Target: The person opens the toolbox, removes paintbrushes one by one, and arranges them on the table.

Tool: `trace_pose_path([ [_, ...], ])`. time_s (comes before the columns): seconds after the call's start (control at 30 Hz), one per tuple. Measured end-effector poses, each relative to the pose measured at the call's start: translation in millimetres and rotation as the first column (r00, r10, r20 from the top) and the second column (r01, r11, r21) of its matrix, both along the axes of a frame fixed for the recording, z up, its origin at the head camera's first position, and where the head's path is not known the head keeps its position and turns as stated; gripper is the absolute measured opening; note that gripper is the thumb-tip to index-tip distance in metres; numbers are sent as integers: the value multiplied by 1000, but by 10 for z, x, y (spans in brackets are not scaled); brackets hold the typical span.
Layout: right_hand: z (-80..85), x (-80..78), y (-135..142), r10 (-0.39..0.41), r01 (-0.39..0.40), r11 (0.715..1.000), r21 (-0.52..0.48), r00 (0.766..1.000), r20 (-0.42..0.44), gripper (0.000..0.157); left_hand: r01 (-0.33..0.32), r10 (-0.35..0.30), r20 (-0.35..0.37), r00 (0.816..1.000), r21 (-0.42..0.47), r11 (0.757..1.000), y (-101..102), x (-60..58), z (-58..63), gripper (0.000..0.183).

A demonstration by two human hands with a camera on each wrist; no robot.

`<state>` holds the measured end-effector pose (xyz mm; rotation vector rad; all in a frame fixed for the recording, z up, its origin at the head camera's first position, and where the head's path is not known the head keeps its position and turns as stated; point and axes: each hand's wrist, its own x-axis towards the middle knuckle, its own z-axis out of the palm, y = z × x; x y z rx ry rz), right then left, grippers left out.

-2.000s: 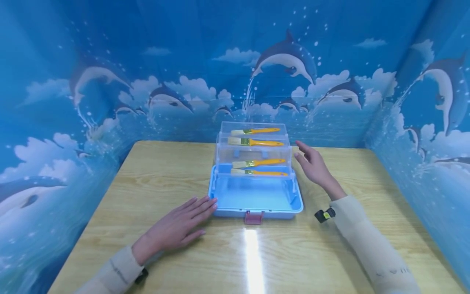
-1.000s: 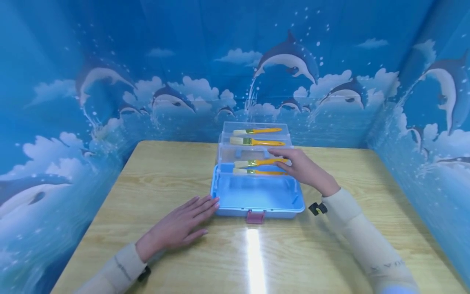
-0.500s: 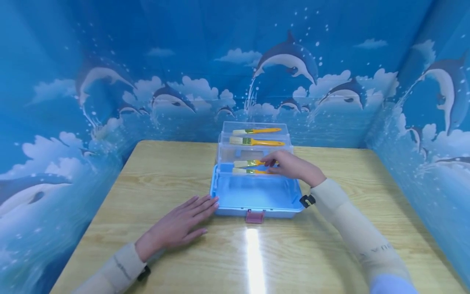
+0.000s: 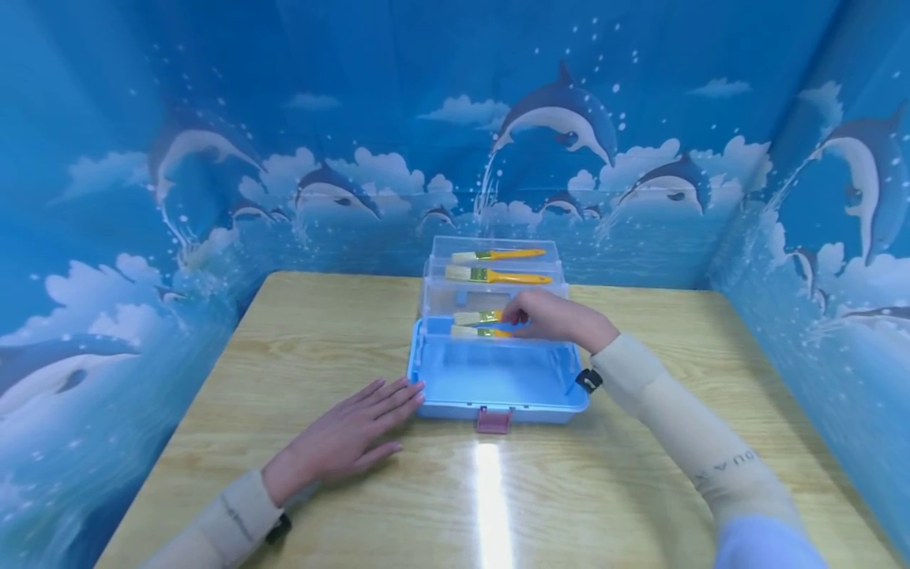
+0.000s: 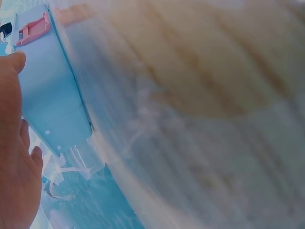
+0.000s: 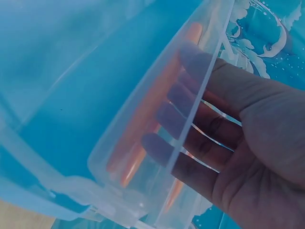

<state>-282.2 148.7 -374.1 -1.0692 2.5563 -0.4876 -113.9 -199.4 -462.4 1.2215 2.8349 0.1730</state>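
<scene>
A light-blue box (image 4: 493, 379) stands open on the wooden table, its pink latch (image 4: 494, 420) toward me. Behind it rise clear trays (image 6: 112, 143) holding several paintbrushes with yellow-orange handles. My left hand (image 4: 348, 438) lies with straight fingers, its fingertips at the box's front-left corner. My right hand (image 4: 554, 316) reaches into the lower tray with bent fingers at the handles of two brushes, an upper paintbrush (image 4: 476, 318) and a lower paintbrush (image 4: 472, 332). Through the clear wall, the fingertips appear beside the handles (image 6: 152, 102); whether they pinch one is unclear.
Two more paintbrushes, one (image 4: 498, 254) above another (image 4: 515, 277), lie in the upper clear parts. The wooden table (image 4: 298, 356) extends around the box. Dolphin-printed blue cloth (image 4: 355, 118) hangs behind and at both sides.
My right hand has moved from right of the box leftward to the lower brushes, and its fingers have bent. The left hand stays at the corner. The brushes look unmoved.
</scene>
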Motion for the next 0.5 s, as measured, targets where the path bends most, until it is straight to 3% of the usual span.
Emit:
trace_pose_path([
  [0.5,-43,-8,-26,15,-15,1000,10,999,-30,21,-13,13,7,1000,-7,1000,-6,-10,-27,70],
])
